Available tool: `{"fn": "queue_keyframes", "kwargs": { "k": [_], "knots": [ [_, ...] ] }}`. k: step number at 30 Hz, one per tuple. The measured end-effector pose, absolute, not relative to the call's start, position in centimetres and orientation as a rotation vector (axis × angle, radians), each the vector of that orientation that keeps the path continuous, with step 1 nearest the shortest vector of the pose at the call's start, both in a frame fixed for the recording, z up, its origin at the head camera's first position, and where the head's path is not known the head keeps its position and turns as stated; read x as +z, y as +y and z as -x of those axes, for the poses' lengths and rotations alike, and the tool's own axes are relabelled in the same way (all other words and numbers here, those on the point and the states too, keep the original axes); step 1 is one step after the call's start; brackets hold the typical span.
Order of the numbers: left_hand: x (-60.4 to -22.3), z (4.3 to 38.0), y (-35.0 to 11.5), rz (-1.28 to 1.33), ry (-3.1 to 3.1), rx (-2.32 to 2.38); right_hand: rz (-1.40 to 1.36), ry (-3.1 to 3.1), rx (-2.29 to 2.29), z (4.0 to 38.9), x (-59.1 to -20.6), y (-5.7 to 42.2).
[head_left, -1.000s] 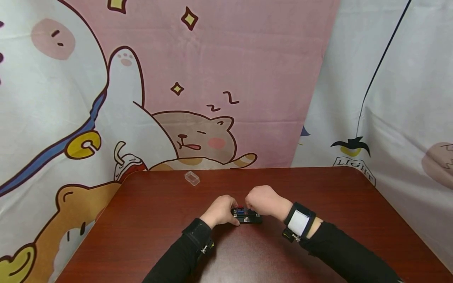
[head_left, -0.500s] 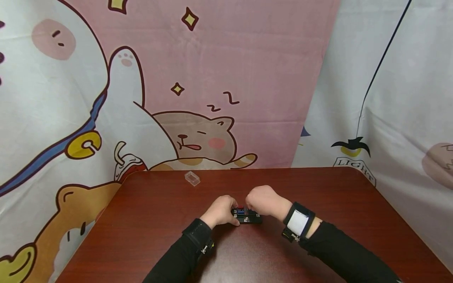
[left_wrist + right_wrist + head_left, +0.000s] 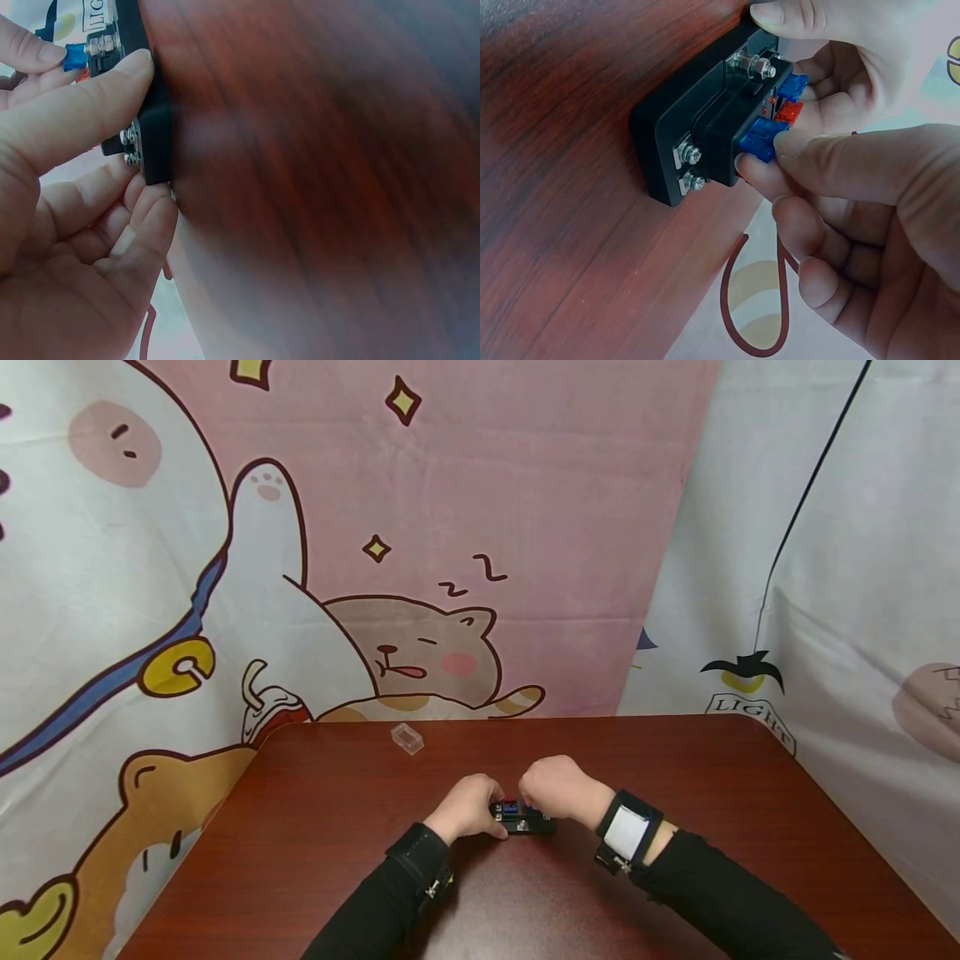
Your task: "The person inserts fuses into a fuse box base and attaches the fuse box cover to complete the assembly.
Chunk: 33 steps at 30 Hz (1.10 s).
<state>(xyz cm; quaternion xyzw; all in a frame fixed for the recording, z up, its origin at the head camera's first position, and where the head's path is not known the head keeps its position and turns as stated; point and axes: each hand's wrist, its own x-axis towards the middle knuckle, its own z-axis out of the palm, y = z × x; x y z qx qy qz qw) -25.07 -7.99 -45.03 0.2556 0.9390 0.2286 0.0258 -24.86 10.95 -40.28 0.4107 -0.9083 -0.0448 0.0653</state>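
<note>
A black fuse block [image 3: 679, 112] with metal screw terminals lies on the table in front of me. My left hand [image 3: 465, 810] grips its left end, thumb on the near side and fingers on the far side. Between thumb and forefinger, my right hand [image 3: 566, 787] pinches a blue blade fuse [image 3: 759, 141] at the other end of the block. That fuse's lower edge meets the block's top in the right wrist view. Another blue fuse [image 3: 792, 88] and a red fuse [image 3: 789, 112] stand in the block, nearer my left hand.
A small clear plastic box [image 3: 407, 738] sits near the back edge of the brown wooden table [image 3: 300, 860], left of my hands. Behind the table hangs a cartoon-printed cloth [image 3: 570, 527].
My right hand and wrist have shifted very slightly, the wrist a little to the left. The left hand and the fuse block stay in place.
</note>
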Motion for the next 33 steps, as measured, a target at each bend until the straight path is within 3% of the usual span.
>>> {"fn": "queue_keyframes", "kwargs": {
  "k": [33],
  "knots": [
    [-45.0,25.13,-7.98,-0.792,2.893,0.709,-1.161,-2.686,-0.218,24.72,-40.93,10.22]
  ]
}}
